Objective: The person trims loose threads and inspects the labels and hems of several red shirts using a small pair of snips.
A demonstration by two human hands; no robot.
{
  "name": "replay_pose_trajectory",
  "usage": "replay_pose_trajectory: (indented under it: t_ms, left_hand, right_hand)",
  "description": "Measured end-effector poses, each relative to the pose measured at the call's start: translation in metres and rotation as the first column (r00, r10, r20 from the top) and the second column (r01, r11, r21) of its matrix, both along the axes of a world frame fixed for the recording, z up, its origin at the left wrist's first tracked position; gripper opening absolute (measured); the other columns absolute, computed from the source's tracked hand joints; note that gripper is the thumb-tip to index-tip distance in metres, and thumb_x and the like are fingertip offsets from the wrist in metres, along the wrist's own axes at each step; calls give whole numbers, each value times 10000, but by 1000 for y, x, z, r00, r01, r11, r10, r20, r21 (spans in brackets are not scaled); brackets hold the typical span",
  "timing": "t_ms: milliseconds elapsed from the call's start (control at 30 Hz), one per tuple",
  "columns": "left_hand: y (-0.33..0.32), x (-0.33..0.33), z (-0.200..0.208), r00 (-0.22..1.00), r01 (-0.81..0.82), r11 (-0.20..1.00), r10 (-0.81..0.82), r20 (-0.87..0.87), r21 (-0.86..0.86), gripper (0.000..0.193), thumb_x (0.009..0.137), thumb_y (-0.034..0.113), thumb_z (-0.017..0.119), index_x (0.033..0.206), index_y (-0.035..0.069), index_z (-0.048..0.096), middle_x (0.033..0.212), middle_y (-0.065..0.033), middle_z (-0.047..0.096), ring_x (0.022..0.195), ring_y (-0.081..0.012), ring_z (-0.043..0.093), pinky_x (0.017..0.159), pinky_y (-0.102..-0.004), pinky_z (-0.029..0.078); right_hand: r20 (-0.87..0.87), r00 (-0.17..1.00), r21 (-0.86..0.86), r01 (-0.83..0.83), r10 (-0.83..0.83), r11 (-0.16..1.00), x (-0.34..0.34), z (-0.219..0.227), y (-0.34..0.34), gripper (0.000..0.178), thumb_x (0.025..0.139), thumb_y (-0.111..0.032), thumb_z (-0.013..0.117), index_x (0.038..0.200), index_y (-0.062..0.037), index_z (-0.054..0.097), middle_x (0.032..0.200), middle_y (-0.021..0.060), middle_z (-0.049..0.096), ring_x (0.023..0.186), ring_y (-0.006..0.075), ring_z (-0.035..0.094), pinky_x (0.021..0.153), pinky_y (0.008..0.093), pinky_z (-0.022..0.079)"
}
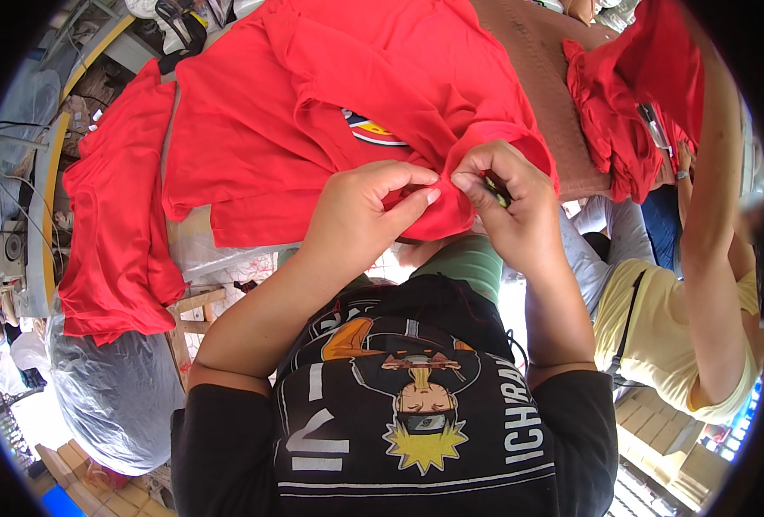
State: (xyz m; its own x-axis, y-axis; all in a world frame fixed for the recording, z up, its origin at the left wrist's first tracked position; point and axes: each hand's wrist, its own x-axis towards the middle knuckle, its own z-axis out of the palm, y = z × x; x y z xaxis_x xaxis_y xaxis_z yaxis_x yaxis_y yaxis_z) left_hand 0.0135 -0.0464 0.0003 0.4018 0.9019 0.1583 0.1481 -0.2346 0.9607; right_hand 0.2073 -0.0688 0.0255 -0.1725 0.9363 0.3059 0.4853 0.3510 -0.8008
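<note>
A red garment (373, 77), apparently a shirt, lies spread in folds before me, with part of a dark, white and yellow print (372, 129) showing. My left hand (369, 202) pinches its near edge between thumb and fingertips. Close beside it, my right hand (515, 198) pinches the same gathered red cloth. Inside the curl of my right fingers sits a small black and yellow-green object (496, 191), mostly hidden, so its kind is unclear. The bit of cloth between my two hands is drawn up.
More red cloth (119, 215) hangs at the left above a plastic-wrapped bundle (119, 396). The brown padded table (541, 60) shows at the right. There, a co-worker in a yellow top (658, 332) raises an arm beside another red pile (610, 121).
</note>
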Motion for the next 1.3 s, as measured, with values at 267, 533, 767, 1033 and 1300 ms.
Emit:
replay_pose_trajectory:
  t_ms: [267, 533, 767, 1033, 1300]
  left_hand:
    - [-1, 7, 4, 971, 13, 996, 7, 239, -83, 163, 885, 65, 672, 1035, 7, 648, 954, -23, 682, 871, -63, 616, 782, -231, 489]
    - [4, 7, 4, 983, 73, 988, -49, 175, -134, 159, 875, 27, 655, 1029, -8, 646, 937, -57, 697, 850, -85, 651, 762, -238, 513]
    - [2, 9, 2, 977, 111, 991, -96, 191, -73, 137, 875, 41, 653, 1000, -15, 655, 901, -75, 706, 829, -79, 662, 746, -234, 521]
    - [11, 2, 4, 938, 246, 920, -146, 315, -305, 164, 938, 76, 609, 1041, -48, 642, 969, -42, 663, 932, -81, 604, 841, -224, 493]
    - [11, 3, 6, 936, 247, 917, -143, 322, -313, 185, 948, 115, 610, 1034, -45, 645, 956, -29, 658, 910, -70, 586, 835, -222, 484]
  right_hand:
    - [-132, 991, -187, -12, -13, 982, 2, 0, -1, 98, 898, -38, 624, 957, -4, 554, 859, 83, 606, 787, 143, 578, 738, 258, 467]
    - [255, 966, 166, -11, -32, 986, -7, 5, -6, 284, 699, 83, 601, 955, -30, 550, 878, 119, 569, 758, 317, 630, 627, 356, 508]
    - [358, 934, 182, -73, 3, 981, -9, 17, -9, 364, 618, 88, 595, 955, -44, 555, 872, 93, 570, 714, 304, 627, 584, 385, 510]
    - [344, 933, 131, -156, 102, 979, 16, 42, 2, 285, 761, -117, 739, 1001, -56, 599, 903, 101, 629, 779, 300, 653, 631, 366, 515]
    - [541, 834, 135, -215, 110, 967, 21, 53, 3, 190, 768, -130, 712, 891, -60, 586, 854, 75, 616, 756, 293, 642, 602, 381, 490]
